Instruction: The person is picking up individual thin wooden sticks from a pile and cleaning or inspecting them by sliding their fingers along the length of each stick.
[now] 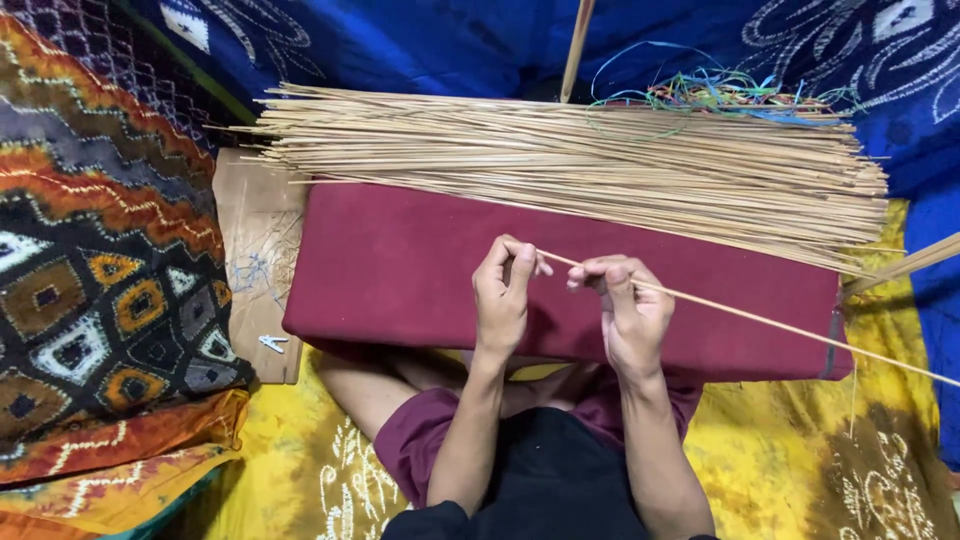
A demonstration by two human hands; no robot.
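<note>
The thin stick (pixel 760 320) in your grip lies across the maroon cushion (pixel 400 270) on your lap, its long axis running from its near end between your hands, down and away to your right, where it leaves the picture past the cushion's edge and over the yellow patterned cloth (pixel 800 450).

You sit on that cloth, with blue patterned fabric (pixel 450 40) beyond the cushion and a quilt of orange, black and white diamonds (pixel 90 280) on your left. Nothing here sits in a container: the big bundle of like sticks (pixel 560 160) lies loose along the cushion's far edge, its sticks running left to right, fanned out somewhat at the right end. A tangle of coloured threads (pixel 720 95) rests on top of the bundle towards the right. A flat wooden board (pixel 255 250) lies beside the cushion's left end, with a small pale clip-like piece (pixel 272 343) on it.

Your left hand (pixel 502 295) pinches the stick's tip between thumb and fingers. Your right hand (pixel 628 305) is closed round the same stick just beside it, fingers curled over.
</note>
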